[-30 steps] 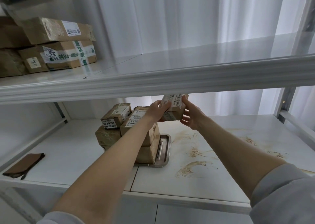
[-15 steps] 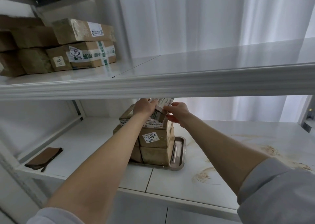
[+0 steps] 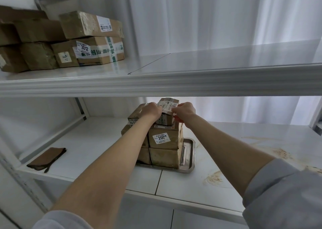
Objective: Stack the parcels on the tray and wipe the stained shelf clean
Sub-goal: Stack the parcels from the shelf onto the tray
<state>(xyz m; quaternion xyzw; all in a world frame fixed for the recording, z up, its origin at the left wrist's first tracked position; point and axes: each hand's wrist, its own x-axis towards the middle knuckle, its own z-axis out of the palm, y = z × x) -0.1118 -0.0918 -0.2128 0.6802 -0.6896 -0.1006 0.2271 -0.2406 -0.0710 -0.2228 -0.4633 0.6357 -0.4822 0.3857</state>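
- Your left hand [image 3: 151, 109] and right hand [image 3: 185, 110] are both on the small top parcel [image 3: 167, 107], one on each side. The fingers are curled round it, so it's gripped from left and right.
- That top parcel is right at the peak of the stack of parcels [image 3: 163, 141]. It looks set down on the box under it, just below the front edge of the upper shelf [image 3: 156, 86].
- The stack stands on the metal tray [image 3: 190, 157] and fills most of it, with a bare strip showing on the right.
- The tray sits on the lower shelf [image 3: 97, 141], roughly midway along.
- Brown stains [image 3: 215, 178] are smeared on that shelf right of the tray, with more further right by your sleeve [image 3: 282, 194].
- A folded brown cloth [image 3: 46, 158] lies near the left front corner, well apart from the tray.
- More boxes [image 3: 90, 42] are piled at the left end of the upper shelf.
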